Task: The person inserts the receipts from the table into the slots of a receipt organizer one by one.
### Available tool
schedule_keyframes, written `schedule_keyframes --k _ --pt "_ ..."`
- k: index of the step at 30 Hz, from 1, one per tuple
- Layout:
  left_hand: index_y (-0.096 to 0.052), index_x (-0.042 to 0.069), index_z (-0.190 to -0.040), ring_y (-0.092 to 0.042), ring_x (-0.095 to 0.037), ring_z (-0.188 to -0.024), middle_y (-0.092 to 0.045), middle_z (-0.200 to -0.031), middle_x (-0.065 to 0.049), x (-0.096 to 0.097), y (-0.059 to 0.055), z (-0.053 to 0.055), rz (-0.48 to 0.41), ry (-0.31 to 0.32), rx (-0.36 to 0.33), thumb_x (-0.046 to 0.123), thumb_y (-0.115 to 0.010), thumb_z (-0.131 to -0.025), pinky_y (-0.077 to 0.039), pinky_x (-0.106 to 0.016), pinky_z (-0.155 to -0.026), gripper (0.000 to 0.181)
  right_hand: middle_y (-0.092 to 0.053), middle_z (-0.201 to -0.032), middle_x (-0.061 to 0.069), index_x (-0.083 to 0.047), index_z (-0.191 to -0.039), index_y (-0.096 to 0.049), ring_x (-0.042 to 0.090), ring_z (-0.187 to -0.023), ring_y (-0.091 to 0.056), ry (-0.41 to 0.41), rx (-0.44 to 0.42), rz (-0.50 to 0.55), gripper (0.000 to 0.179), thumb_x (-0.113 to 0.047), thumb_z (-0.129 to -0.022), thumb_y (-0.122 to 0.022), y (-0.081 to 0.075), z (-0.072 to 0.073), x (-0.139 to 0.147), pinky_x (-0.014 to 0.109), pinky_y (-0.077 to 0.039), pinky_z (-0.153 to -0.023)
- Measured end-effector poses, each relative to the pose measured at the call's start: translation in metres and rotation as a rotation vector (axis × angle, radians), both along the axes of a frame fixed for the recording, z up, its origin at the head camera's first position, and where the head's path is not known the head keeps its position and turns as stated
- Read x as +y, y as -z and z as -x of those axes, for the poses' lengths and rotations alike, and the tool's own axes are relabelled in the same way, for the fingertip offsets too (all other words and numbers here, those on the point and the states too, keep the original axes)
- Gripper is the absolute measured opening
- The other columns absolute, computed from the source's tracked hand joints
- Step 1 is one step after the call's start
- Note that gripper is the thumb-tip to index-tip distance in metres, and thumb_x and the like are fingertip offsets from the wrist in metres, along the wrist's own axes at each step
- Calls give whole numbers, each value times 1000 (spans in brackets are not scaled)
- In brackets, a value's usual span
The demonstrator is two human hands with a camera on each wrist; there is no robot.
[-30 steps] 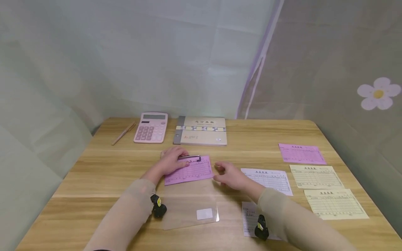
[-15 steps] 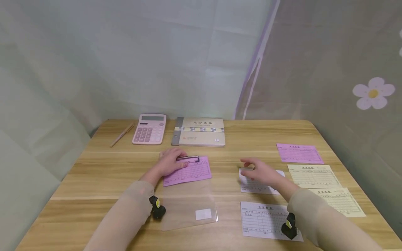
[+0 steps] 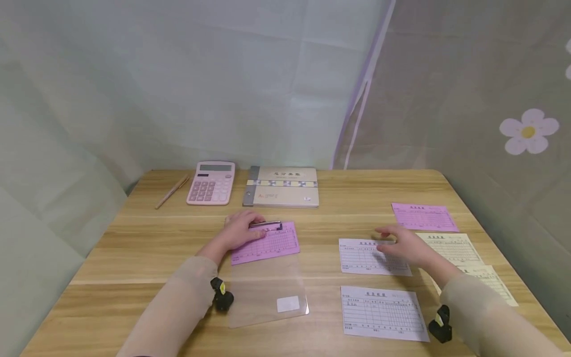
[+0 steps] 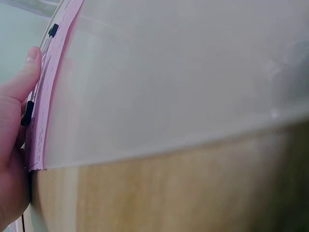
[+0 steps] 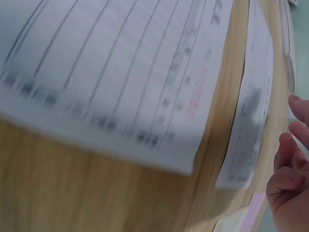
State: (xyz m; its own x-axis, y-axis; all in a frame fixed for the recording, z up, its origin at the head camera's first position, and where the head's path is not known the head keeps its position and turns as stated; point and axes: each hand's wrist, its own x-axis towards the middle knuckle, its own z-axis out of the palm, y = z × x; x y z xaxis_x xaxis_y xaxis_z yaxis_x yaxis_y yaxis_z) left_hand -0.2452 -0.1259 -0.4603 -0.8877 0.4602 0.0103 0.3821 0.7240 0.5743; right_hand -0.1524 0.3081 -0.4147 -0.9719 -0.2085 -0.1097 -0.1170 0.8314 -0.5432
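Grips clear clipboard (image 3: 267, 285) by its far edge with left hand (image 3: 241, 230); hovers over far white slip (image 3: 359, 260) at right with right hand (image 3: 403, 244), loosely parted at the fingertips.

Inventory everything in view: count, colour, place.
Table: 1, brown, under the items
Pen: 1, tan, far left
Calculator: 1, pink, right of pen
Book: 1, beige-grey, right of calculator
Clipboard: 1, clear, mid-table
Clip: 1, silvery, clipboard's far edge
Pink slips: 2, pink, on clipboard; far right
Yellow slips: 2, yellow, right side
White slips: 2, white, right of clipboard
Cloth: count unclear, grey, behind table
Flowers: 2, white, on cloth
Sleeves: 2, beige, both arms
Wrist cameras: 2, black, at sleeves
Left hand: 1, bare, on clip
Right hand: 1, bare, over far white slip
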Motion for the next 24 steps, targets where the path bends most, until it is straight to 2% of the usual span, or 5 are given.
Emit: schedule_keyframes --k 6,14,20,24 --pt "-60 14 -118 -41 -30 -119 -55 -122 -7 0 -1 0 8 -2 -8 43 -66 -84 -18 -51 -99 45 -56 -121 20 0 -128 -53 42 -115 -47 -10 4 -30 52 -26 -86 -68 1 -5 17 57 -36 -92" --pt "-60 15 -118 -41 -28 -118 -54 -123 -6 -1 0 3 15 -7 6 46 -68 -81 -19 -50 -99 48 -55 -123 22 2 -125 -55 44 -115 -47 -10 14 -43 53 -25 -83 -71 -1 -5 31 59 -33 -94" --pt "-60 16 -118 -40 -29 -120 -54 -123 -6 -2 1 2 27 -11 0 48 -69 -79 -18 -52 -101 51 -55 -123 23 2 -124 -56 44 -116 -46 -33 6 -41 55 -24 -80 -74 6 -4 37 59 -32 -95" --pt "-60 17 -119 -40 -29 -120 -54 -124 -5 0 1 2 32 -9 -7 49 -69 -79 -17 -51 -101 52 -49 -128 28 1 -123 -57 48 -120 -40 -30 -17 -69 52 -21 -79 -74 9 -4 39 61 -29 -96"
